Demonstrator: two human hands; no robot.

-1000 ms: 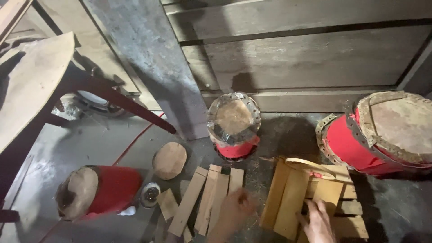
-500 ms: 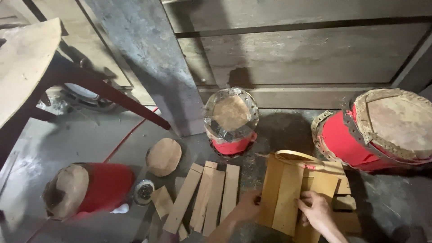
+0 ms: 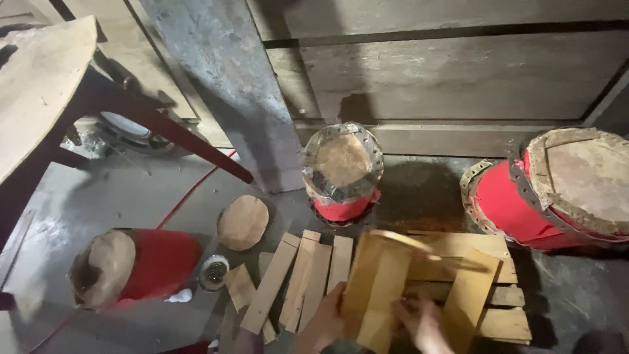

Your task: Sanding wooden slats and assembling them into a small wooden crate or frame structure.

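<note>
My left hand (image 3: 325, 323) grips the lower left edge of a curved shell of pale wooden slats (image 3: 380, 288) that stands tilted up off the floor. My right hand (image 3: 422, 324) is blurred and rests against the inside of the same shell, near a thin hoop (image 3: 452, 262) across its top. More flat slats (image 3: 485, 314) lie under and to the right of the shell. Three loose slats (image 3: 304, 278) lie side by side just left of my left hand.
A small red drum (image 3: 342, 174) stands by the wooden wall. A big red drum (image 3: 563, 190) lies at right, another red drum (image 3: 131, 265) on its side at left. A round wooden disc (image 3: 244, 221), a small tin (image 3: 213, 271) and a dark-legged stool (image 3: 46, 92) are nearby.
The slat shell has been lifted and tipped up from lying flat. Both hands have moved onto it, the left hand from the loose slats to its edge.
</note>
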